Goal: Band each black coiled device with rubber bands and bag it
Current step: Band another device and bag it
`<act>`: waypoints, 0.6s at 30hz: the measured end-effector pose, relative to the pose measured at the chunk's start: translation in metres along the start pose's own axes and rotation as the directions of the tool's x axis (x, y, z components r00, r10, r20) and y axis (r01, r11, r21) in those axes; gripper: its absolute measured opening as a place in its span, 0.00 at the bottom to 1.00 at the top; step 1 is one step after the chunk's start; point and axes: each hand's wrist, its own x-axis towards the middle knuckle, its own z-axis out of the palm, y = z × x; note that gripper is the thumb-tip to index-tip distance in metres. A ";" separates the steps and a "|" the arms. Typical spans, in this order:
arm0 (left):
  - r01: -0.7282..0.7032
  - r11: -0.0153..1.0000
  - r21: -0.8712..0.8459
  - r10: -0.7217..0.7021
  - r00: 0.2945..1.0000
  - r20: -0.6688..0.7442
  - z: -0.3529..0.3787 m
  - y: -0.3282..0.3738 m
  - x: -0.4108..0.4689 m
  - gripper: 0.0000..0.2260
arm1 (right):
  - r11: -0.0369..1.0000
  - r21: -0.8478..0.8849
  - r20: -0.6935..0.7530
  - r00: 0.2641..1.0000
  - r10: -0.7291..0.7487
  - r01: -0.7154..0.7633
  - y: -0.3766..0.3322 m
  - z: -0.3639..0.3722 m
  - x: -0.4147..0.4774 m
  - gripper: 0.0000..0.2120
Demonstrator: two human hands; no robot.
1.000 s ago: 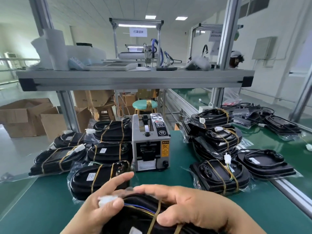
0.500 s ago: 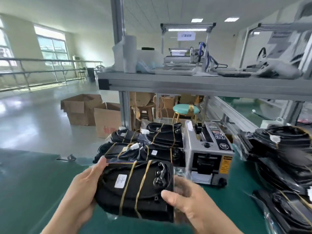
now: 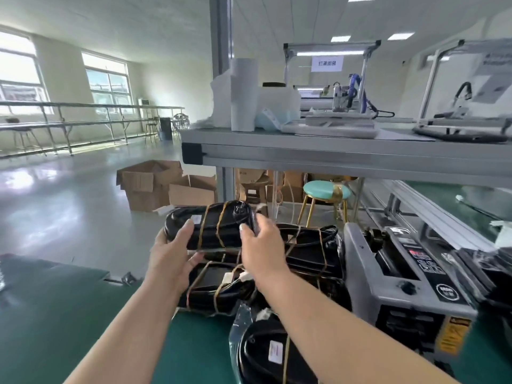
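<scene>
Arms outstretched, left hand point(image 3: 171, 256) & right hand point(image 3: 259, 245) gripping bagged device point(image 3: 213, 225) — raised

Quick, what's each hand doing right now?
Left hand: closed, holding the left end of the black coiled device wrapped in tan rubber bands.
Right hand: closed, holding its right end.

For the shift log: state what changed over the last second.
The black coiled device bound with tan rubber bands went forward and up, over the stack of banded black devices. The left hand and right hand still grip its ends. Stack and grey tape dispenser stayed put.
</scene>
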 end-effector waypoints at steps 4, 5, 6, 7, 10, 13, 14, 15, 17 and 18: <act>-0.045 0.989 0.143 0.050 0.998 -0.030 0.013 -0.021 0.036 0.16 | 0.955 -0.274 0.071 0.993 -0.099 0.115 0.015 0.035 0.012 0.33; -0.043 0.984 0.172 0.049 0.998 -0.036 0.015 -0.025 0.044 0.15 | 0.939 -0.328 0.097 0.992 -0.076 0.104 0.020 0.038 0.015 0.36; -0.036 0.979 0.200 0.045 0.998 -0.043 0.016 -0.029 0.052 0.13 | 0.927 -0.363 0.123 0.991 -0.054 0.096 0.025 0.039 0.018 0.39; -0.027 0.973 0.231 0.040 0.998 -0.051 0.016 -0.032 0.059 0.11 | 0.918 -0.385 0.147 0.988 -0.042 0.096 0.029 0.039 0.020 0.40; 0.023 0.949 0.315 -0.008 0.999 -0.050 0.014 -0.042 0.078 0.10 | 0.888 -0.445 0.197 0.980 -0.027 0.114 0.038 0.041 0.020 0.44; 0.081 0.893 0.442 -0.075 0.997 -0.031 0.014 -0.046 0.086 0.13 | 0.841 -0.526 0.211 0.977 -0.013 0.124 0.045 0.041 0.015 0.42; 0.070 0.851 0.521 -0.061 0.998 -0.034 0.015 -0.046 0.087 0.15 | 0.805 -0.576 0.223 0.975 -0.016 0.145 0.046 0.040 0.012 0.41; 0.045 0.790 0.611 -0.026 0.999 -0.041 0.016 -0.045 0.088 0.16 | 0.760 -0.627 0.244 0.970 -0.021 0.174 0.046 0.039 0.008 0.40; 0.007 0.619 0.786 0.047 0.998 -0.046 0.018 -0.042 0.084 0.18 | 0.712 -0.663 0.309 0.951 -0.023 0.232 0.042 0.036 -0.003 0.41; -0.002 0.536 0.844 0.065 0.997 -0.039 0.019 -0.041 0.083 0.20 | 0.725 -0.643 0.324 0.945 -0.034 0.247 0.038 0.033 -0.009 0.39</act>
